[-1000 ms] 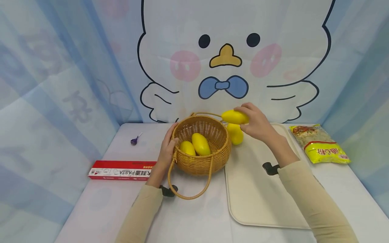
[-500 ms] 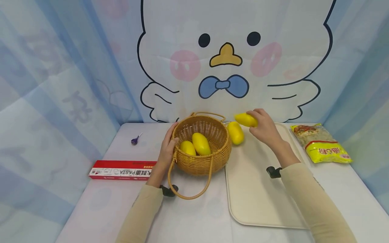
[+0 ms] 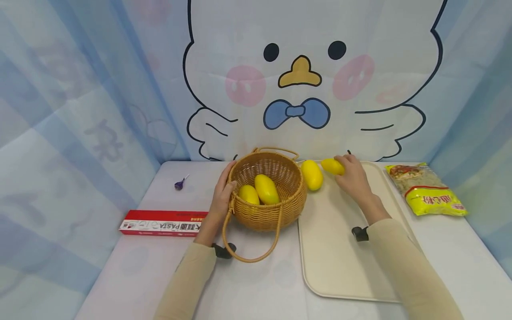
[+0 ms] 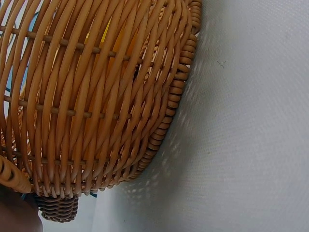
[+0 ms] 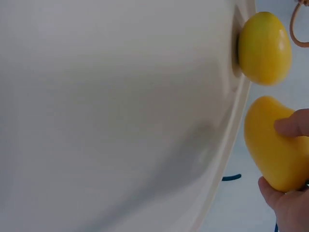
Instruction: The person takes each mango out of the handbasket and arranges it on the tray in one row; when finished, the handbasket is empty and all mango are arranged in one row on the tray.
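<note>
I have a round wicker basket (image 3: pixel 260 218) upright on the white surface (image 3: pixel 272 289), with two yellow mangos inside: the longer mango (image 3: pixel 266 190) lies right beside the shorter-looking mango (image 3: pixel 249 194), toward the basket's front left. From the left wrist I get only the outer weave close up, with a bit of yellow showing through the gaps. One handle (image 3: pixel 252 261) flops down toward me, the other (image 3: pixel 278 148) stands at the back.

The left hand (image 3: pixel 221 195) holds the basket, fingers along its left wall and thumb at the rim. The right hand (image 3: pixel 354 180) has its fingers and thumb closed around a third mango (image 3: pixel 332 166) over the far end of the beige tray (image 3: pixel 340 262); I can't tell whether the fruit touches the tray. A fourth mango (image 3: pixel 312 175) lies in the tray's far left corner, just beside the basket.

Right of the tray I see a noodle bag (image 3: pixel 426 190); off to the left, a red and white pasta box (image 3: pixel 162 223) and a purple lollipop (image 3: pixel 179 184)
</note>
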### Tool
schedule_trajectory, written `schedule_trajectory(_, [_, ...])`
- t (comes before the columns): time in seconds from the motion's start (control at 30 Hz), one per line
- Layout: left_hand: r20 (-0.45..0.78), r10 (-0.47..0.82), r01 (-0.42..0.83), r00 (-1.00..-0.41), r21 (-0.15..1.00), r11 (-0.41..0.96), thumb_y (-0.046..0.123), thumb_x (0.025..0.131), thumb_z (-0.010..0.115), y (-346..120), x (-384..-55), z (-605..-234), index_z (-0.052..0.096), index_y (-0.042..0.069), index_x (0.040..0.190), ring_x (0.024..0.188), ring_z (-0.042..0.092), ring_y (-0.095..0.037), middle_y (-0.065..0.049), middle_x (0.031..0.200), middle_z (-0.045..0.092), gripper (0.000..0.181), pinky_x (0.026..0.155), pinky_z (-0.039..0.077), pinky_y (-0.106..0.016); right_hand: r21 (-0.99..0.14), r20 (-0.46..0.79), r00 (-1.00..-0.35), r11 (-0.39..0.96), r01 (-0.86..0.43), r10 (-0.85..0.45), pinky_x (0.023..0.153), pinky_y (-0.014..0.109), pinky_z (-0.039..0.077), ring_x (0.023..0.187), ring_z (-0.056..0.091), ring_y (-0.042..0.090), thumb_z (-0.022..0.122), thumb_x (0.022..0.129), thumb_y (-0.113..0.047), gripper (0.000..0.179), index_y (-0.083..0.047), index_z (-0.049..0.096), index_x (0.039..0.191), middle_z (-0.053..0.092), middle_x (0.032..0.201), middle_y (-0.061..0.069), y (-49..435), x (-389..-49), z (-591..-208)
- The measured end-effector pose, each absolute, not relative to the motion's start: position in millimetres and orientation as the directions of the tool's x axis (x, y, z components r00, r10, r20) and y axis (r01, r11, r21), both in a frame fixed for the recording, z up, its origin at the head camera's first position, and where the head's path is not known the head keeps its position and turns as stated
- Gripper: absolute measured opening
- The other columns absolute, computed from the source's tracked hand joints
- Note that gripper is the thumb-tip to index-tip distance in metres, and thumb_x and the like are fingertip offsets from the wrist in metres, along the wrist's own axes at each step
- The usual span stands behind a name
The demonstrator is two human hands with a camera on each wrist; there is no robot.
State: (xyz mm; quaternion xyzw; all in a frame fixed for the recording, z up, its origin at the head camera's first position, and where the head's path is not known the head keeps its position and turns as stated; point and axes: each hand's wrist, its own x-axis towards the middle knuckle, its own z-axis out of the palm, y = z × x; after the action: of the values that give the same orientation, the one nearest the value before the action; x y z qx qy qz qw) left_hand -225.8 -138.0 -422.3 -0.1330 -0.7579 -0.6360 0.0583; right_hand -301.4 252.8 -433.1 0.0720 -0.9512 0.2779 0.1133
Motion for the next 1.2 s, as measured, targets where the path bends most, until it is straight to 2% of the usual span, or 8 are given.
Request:
schedule_trajectory(0.13, [0.266, 0.132, 0.284, -0.955, 0.947, 0.150, 0.013, 0.099, 0.036, -137.1, -226.3, -422.8, 0.026, 0.018, 0.158, 0.152, 0.025, -0.023, 0.000, 0.165, 0.026, 0.060, 0.124, 0.023, -0.046, -0.508, 0.249, -0.965, 0.837, -0.205, -0.086, 0.113, 0.062, 0.033, 0.129, 0.040, 0.046, 0.057, 0.087, 0.003, 0.055, 0.001, 0.048, 0.141, 0.042, 0.140, 0.027, 254.0, -301.1, -441.1])
schedule_trajectory(0.37, [0.263, 0.128, 0.281, -0.956, 0.949, 0.146, 0.014, 0.098, 0.036, -136.3, -225.5, -421.6, 0.025, 0.017, 0.158, 0.152, 0.025, -0.024, -0.002, 0.165, 0.024, 0.061, 0.124, 0.024, -0.048, -0.464, 0.152, -0.979, 0.864, -0.193, -0.137, 0.116, 0.064, 0.028, 0.139, 0.033, 0.048, 0.053, 0.095, -0.011, 0.049, 0.001, 0.049, 0.143, 0.035, 0.152, 0.027, 252.7, -302.8, -452.6])
schedule_trajectory(0.47, [0.260, 0.128, 0.278, -0.957, 0.948, 0.152, 0.014, 0.098, 0.036, -136.0, -225.7, -421.0, 0.025, 0.017, 0.158, 0.152, 0.026, -0.024, -0.002, 0.165, 0.025, 0.061, 0.124, 0.025, -0.048, -0.460, 0.129, -0.981, 0.868, -0.188, -0.144, 0.116, 0.065, 0.026, 0.141, 0.030, 0.050, 0.047, 0.095, -0.011, 0.051, 0.001, 0.047, 0.145, 0.031, 0.154, 0.029, 251.3, -302.4, -455.5])
schedule_trajectory(0.63, [0.263, 0.128, 0.281, -0.956, 0.948, 0.152, 0.013, 0.099, 0.036, -137.7, -229.7, -427.6, 0.024, 0.016, 0.158, 0.152, 0.025, -0.024, -0.001, 0.165, 0.025, 0.061, 0.124, 0.024, -0.048, -0.486, 0.164, -0.976, 0.850, -0.205, -0.142, 0.118, 0.062, 0.024, 0.141, 0.030, 0.048, 0.043, 0.091, -0.006, 0.053, 0.005, 0.047, 0.143, 0.032, 0.154, 0.029, 246.7, -299.2, -457.7])
schedule_trajectory(0.9, [0.294, 0.084, 0.304, -0.952, 0.938, 0.165, 0.020, 0.099, 0.036, -140.1, -245.8, -454.0, 0.029, 0.035, 0.155, 0.150, 0.028, -0.017, 0.012, 0.162, 0.028, 0.059, 0.123, 0.025, -0.048, -0.505, 0.196, -0.973, 0.839, -0.204, -0.118, 0.119, 0.061, 0.024, 0.142, 0.031, 0.047, 0.047, 0.086, -0.004, 0.053, 0.006, 0.049, 0.139, 0.035, 0.153, 0.027, 239.2, -291.3, -456.5])
schedule_trajectory(1.0, [0.304, 0.069, 0.312, -0.950, 0.936, 0.166, 0.021, 0.098, 0.037, -140.3, -245.6, -454.3, 0.030, 0.032, 0.155, 0.149, 0.030, -0.017, 0.012, 0.161, 0.030, 0.059, 0.123, 0.026, -0.048, -0.503, 0.189, -0.975, 0.841, -0.200, -0.119, 0.119, 0.061, 0.023, 0.142, 0.030, 0.047, 0.048, 0.087, -0.004, 0.053, 0.005, 0.049, 0.139, 0.035, 0.154, 0.026, 236.9, -289.6, -456.0])
schedule_trajectory(1.2, [0.292, 0.091, 0.302, -0.952, 0.944, 0.133, 0.015, 0.099, 0.035, -138.7, -239.3, -441.7, 0.027, 0.018, 0.158, 0.152, 0.027, -0.024, 0.001, 0.164, 0.028, 0.060, 0.124, 0.023, -0.050, -0.509, 0.198, -0.974, 0.838, -0.198, -0.110, 0.119, 0.061, 0.023, 0.143, 0.030, 0.047, 0.049, 0.087, -0.003, 0.052, 0.006, 0.050, 0.139, 0.035, 0.154, 0.027, 235.0, -285.6, -454.7])
